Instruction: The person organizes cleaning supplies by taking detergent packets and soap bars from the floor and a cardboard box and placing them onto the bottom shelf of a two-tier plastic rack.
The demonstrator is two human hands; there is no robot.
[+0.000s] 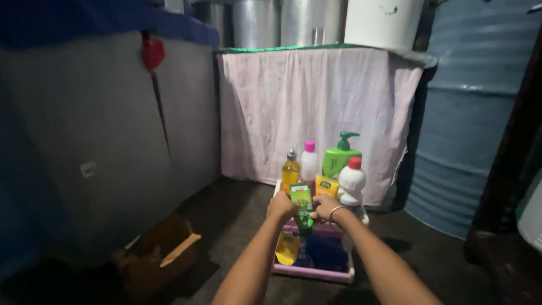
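So both hands are out front at the small pink rack [313, 272] on the floor; the left hand [280, 205] and right hand [324, 207] sit either side of a green tube [302, 204], touching it; the tube stands upright, long axis vertical, flat crimped end up and dark green cap pointing down toward the lower shelf.

Left hand looks curled into a loose fist against the tube's left edge; right hand, the one with a bangle [337, 211] on the wrist, has its fingers closed on the right edge; honestly can't tell which one carries the weight, they look about equally near, with the tube right between them at the front edge of the top shelf.

Behind the tube, same shelf: an amber bottle [291, 171], a white bottle with pink cap [309, 160], a green pump bottle [340, 157], a white bottle with red cap [352, 182] just beside the right hand, and a yellow pack [326, 185] touching the tube's right side.

Lower shelf has something yellow [287, 248] and something dark blue; too dim to name.

Around it: a pale cloth [316, 107] draped over a table behind, a blue drum [480, 113] on the right, and a cardboard box [161, 257] on the floor to the left.
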